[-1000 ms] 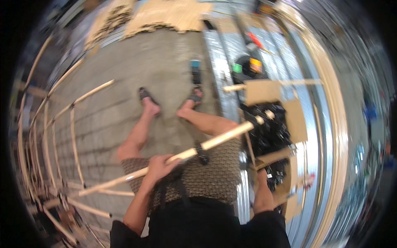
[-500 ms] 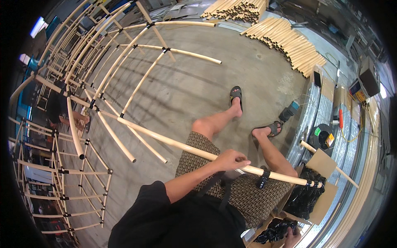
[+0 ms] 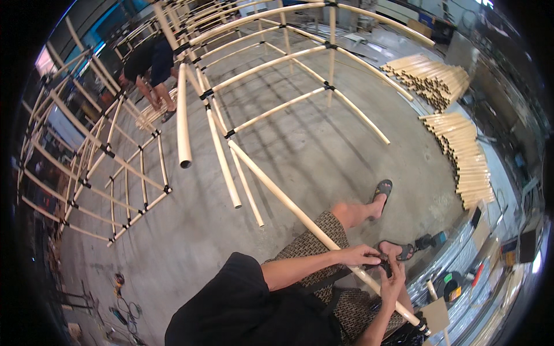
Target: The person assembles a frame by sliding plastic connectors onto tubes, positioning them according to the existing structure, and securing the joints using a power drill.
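The concrete floor [image 3: 340, 155] ahead is crossed by a large tube frame [image 3: 268, 64], from which several loose-ended tubes are pointed toward the seated person. A second frame [image 3: 118, 149] is seen at far left, and a co-worker [image 3: 144, 60] is bent low between the two. Cables [image 3: 128, 312] are strewn on the floor at lower left. To the right, two stacks of pale tubes [image 3: 464, 161] are laid out; nearer, a dark-and-teal tool [image 3: 437, 238] is set by the sandalled foot, and a black coil [image 3: 445, 288] and a red-handled tool [image 3: 478, 275] are placed near a cardboard flap [image 3: 437, 314].

A long, pale, glossy pole [image 3: 288, 205] is laid slantwise across the lap, with black fittings banded around its lower end; its upper end is seen at the large frame, though whether it is joined there cannot be told. Just above the pole, a small dark fitting [image 3: 385, 266] is pinched between the bent fingers of the left hand [image 3: 359, 255] and the right hand [image 3: 394, 281]. Its exact shape is hidden by them.
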A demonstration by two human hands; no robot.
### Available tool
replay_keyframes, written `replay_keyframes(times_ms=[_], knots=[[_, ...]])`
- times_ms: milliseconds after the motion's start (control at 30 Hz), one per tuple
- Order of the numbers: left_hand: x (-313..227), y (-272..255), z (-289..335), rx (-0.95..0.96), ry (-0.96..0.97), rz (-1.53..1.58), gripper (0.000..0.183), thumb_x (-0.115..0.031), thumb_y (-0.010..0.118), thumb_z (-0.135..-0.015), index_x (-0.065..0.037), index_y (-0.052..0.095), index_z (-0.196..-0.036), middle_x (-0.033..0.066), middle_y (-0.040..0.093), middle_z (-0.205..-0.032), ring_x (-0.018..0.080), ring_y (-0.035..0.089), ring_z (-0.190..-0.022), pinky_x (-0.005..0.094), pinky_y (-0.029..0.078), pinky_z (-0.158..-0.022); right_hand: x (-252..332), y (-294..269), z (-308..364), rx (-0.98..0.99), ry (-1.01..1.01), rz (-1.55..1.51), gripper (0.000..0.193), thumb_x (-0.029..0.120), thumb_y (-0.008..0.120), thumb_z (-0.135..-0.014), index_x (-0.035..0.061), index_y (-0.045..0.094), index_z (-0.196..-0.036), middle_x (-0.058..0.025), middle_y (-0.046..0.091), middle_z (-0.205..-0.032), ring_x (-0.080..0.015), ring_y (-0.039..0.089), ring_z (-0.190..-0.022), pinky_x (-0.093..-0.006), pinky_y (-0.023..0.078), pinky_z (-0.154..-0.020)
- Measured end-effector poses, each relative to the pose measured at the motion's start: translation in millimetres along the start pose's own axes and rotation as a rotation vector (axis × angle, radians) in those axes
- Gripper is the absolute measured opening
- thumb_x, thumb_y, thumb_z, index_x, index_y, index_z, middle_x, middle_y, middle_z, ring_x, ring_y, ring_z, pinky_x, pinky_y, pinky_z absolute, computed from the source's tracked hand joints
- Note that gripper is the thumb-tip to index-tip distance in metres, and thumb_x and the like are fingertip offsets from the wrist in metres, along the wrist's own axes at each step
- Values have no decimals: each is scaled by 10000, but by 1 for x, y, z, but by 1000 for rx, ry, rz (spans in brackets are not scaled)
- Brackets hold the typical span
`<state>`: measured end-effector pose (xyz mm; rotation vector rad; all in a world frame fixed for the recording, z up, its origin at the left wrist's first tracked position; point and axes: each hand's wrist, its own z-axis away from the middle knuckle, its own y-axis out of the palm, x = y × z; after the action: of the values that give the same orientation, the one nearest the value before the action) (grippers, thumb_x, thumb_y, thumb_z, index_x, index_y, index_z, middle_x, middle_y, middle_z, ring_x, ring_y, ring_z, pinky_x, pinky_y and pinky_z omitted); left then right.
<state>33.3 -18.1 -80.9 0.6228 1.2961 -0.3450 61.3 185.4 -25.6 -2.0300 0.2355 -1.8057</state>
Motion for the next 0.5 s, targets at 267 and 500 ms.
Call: replay_keyframes(times_ms=[267,500], knots=[[27,5,-5,-198,71,-332,377,-260,671,-908,40,600,-1126,109,673,-892,124,602,-780,283,494,-684,-45,2,29,231,228,361,361,249,711,-872,-14,680,-1118,-110,655,-884,-179,624,-791,-298,496,-760],[0,-6,2,-521,-89,-390,368,-285,703,-856,43,637,-1007,116,677,-851,147,601,-756,316,489,-653,-24,0,33,258,237,450,436,447,750,-826,19,742,-914,-168,615,-605,-295,630,-576,-397,482,-600]])
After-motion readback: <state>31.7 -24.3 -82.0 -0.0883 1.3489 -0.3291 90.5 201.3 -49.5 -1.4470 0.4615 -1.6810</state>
